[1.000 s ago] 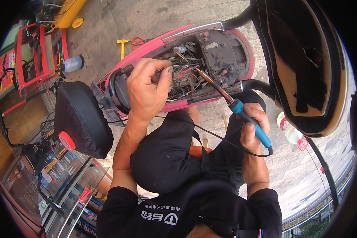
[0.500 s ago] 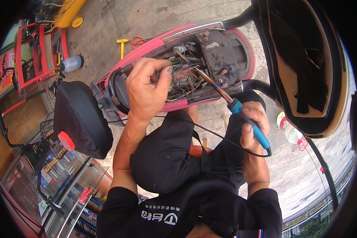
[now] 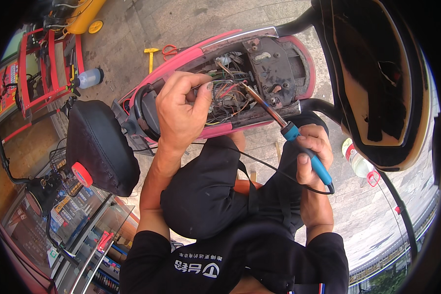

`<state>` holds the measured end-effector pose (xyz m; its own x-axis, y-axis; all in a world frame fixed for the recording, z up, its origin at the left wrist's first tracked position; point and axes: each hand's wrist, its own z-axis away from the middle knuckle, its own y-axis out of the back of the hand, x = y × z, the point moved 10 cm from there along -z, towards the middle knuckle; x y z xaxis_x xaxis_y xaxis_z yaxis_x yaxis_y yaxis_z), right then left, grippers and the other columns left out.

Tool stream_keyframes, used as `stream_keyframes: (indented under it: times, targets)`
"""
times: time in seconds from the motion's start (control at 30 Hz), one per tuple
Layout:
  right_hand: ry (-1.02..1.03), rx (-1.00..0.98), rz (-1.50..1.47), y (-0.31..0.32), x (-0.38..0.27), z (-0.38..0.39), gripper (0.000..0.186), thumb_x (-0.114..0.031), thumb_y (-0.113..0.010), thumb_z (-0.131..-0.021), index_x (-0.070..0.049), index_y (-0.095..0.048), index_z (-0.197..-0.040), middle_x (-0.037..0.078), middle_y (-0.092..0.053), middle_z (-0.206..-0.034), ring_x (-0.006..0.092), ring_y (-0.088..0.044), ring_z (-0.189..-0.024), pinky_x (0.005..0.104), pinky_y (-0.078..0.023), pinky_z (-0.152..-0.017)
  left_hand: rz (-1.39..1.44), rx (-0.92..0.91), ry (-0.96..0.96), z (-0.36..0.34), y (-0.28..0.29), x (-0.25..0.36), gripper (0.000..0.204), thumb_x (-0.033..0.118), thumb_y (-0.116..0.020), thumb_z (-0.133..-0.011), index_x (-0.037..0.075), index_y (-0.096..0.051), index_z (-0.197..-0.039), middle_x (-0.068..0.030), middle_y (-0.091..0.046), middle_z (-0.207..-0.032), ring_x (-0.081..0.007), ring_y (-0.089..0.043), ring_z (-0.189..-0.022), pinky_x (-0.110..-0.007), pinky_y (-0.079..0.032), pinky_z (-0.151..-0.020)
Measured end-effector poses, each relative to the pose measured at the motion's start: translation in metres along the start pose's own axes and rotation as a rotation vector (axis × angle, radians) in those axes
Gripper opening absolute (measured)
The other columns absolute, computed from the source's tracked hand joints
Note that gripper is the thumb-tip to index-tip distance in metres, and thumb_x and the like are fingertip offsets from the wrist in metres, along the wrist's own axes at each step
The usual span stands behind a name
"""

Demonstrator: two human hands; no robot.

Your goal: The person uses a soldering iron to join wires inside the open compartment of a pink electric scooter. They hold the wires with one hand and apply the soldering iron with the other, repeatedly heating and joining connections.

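Note:
My right hand (image 3: 314,153) is wrapped round the teal handle of a soldering iron (image 3: 268,107). The iron slants up and to the left, its tip at a thin wire over an open compartment. At the compartment's left side, my left hand (image 3: 183,107) has thumb and forefinger pinched together on a thin wire (image 3: 223,80), which runs right toward the tip. Whether tip and wire touch is too small to tell. Below them lies a tangle of coloured wires (image 3: 229,109) inside the pink scooter body (image 3: 215,130). A black cord trails from the iron's handle.
A black scooter seat (image 3: 102,147) with a red tape roll (image 3: 82,174) is at left. The raised seat's underside (image 3: 372,83) fills the upper right. A yellow hammer (image 3: 151,60) and red-handled scissors (image 3: 169,51) lie on the paving beyond. A clear bottle (image 3: 356,159) stands at right.
The soldering iron's tip has shifted very slightly to the right. My left hand keeps its pinch in the same place.

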<state>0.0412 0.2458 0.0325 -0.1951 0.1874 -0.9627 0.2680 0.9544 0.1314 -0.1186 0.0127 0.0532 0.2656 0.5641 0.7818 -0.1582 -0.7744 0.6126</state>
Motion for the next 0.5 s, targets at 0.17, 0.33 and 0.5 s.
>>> stream_keyframes:
  times: [0.17, 0.33, 0.5]
  targets:
    - [-0.007, 0.006, -0.005, 0.0018, 0.0017, -0.0001, 0.029, -0.029, -0.068, -0.088, -0.002, -0.067, -0.099, 0.015, -0.062, -0.092, 0.0238, -0.061, -0.077, 0.0329, -0.047, -0.066, 0.001, 0.002, 0.007, 0.0001, 0.0, -0.0006, 0.011, 0.0, -0.073, -0.081, 0.001, -0.071, -0.091, -0.0056, -0.066, -0.083, -0.0109, -0.05, -0.055, -0.027, -0.041, -0.052]
    - [0.008, 0.006, -0.004, 0.0042, 0.0013, 0.0015, 0.03, -0.03, -0.068, -0.088, -0.002, -0.067, -0.099, 0.015, -0.062, -0.092, 0.0239, -0.061, -0.076, 0.0328, -0.047, -0.066, -0.004, 0.003, 0.009, 0.0001, -0.0005, -0.001, 0.011, -0.001, -0.073, -0.08, 0.001, -0.071, -0.091, -0.0056, -0.066, -0.083, -0.0107, -0.05, -0.055, -0.027, -0.041, -0.052]
    - [0.004, 0.015, -0.038, 0.0063, -0.0001, 0.0034, 0.03, -0.03, -0.068, -0.089, -0.002, -0.067, -0.1, 0.015, -0.062, -0.091, 0.0239, -0.061, -0.076, 0.0328, -0.047, -0.066, -0.003, 0.001, 0.007, -0.0001, -0.0009, -0.001, 0.011, -0.001, -0.073, -0.08, 0.001, -0.071, -0.091, -0.0057, -0.066, -0.083, -0.0106, -0.049, -0.055, -0.027, -0.04, -0.051]
